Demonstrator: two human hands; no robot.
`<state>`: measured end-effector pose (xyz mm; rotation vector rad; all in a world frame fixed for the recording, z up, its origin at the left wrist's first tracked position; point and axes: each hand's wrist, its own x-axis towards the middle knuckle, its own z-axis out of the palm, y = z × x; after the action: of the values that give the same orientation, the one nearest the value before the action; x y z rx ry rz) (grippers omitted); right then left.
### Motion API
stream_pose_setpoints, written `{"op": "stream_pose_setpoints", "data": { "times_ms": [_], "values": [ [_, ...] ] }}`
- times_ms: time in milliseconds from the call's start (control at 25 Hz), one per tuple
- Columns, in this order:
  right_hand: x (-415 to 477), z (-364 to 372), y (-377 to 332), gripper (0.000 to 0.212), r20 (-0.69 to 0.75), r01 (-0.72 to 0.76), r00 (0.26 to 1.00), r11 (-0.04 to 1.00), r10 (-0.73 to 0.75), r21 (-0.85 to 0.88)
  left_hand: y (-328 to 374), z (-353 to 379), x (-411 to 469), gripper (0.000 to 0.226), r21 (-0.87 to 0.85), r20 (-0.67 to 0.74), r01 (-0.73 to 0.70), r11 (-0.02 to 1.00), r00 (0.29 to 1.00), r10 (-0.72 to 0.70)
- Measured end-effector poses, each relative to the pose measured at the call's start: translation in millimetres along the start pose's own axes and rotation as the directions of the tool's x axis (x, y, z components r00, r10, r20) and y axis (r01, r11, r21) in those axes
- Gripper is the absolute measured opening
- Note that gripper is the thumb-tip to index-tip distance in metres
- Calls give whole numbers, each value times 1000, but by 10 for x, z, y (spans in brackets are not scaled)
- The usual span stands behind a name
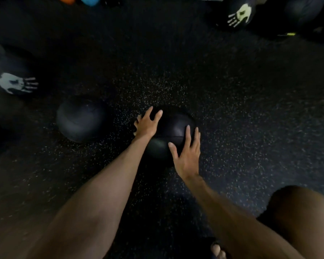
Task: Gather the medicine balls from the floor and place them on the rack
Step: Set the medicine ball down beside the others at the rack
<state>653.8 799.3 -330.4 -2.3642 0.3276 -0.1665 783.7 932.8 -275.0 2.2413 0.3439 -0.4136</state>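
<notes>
- Reaching down to the floor (251,128), both hands meet on a black ball (171,134) that lies on it, near the middle of the view.
- Left hand (147,126) lies on the ball's far left side, fingers apart and nearly straight.
- Right hand (187,156) lies on its near right side, fingers apart and straight, thumb splayed. Neither hand wraps the ball.
- No rack is in view, so the whole carry seems to lie ahead.
- Slip: the palms sit flat on the ball's upper sides, not under it. A heavy, smooth ball may slide out on the lift and drop near the toes (218,249) at the bottom edge.
- Roll: an uneven push may send it left into the second ball (80,120) nearby.
- Trip: more balls lie about, such as the printed ball (13,77) at far left. A step taken with a ball blocking the view could catch one.
</notes>
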Motion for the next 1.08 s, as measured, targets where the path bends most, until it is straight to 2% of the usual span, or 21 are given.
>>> {"op": "stream_pose_setpoints", "data": {
  "times_ms": [80, 160, 240, 360, 480, 640, 760, 840, 920, 1000, 1080],
  "values": [
    [258, -65, 53, 80, 7, -14, 1000, 999, 13, 50, 37, 57, -73, 65, 7, -60, -23, 1000, 998, 23],
    [555, -150, 53, 75, 1, -95, 995, 988, 96, 119, -41, 163, -279, 71, 19, -84, -88, 996, 992, 90],
    [915, -289, 79, 73, 71, -247, 969, 946, 238, 210, -69, 287, -481, 85, 108, -14, -135, 985, 990, 138],
    [1497, -556, 131, 75, 281, -443, 885, 855, 370, 269, 98, 399, -506, 106, 230, 118, -143, 963, 986, 118],
    [1823, -671, 196, 71, 354, -469, 858, 851, 373, 239, 398, 429, -260, 108, 316, 123, -80, 945, 991, 43],
    [1770, -565, 154, 73, 254, -335, 926, 917, 279, 216, 884, 396, 422, 100, 396, 114, -44, 917, 993, -2],
    [1699, -366, 171, 84, 170, -154, 977, 974, 126, 163, 1320, 395, 1108, 89, 330, 116, -35, 943, 993, -3],
    [1901, -273, 219, 86, 136, -126, 985, 981, 106, 146, 1536, 430, 1483, 82, 296, 127, -31, 955, 992, -7],
    [2277, -188, 163, 81, 97, -169, 983, 970, 154, 174, 1688, 471, 1852, 73, 309, 126, -25, 951, 992, -15],
    [2679, -135, 60, 72, 42, -231, 973, 956, 227, 179, 1722, 499, 2149, 68, 309, 80, -81, 948, 995, 59],
    [3105, -146, -12, 62, -34, -309, 947, 934, 320, 180, 1600, 465, 2363, 71, 276, 47, -305, 911, 951, 304]
  ]
}}
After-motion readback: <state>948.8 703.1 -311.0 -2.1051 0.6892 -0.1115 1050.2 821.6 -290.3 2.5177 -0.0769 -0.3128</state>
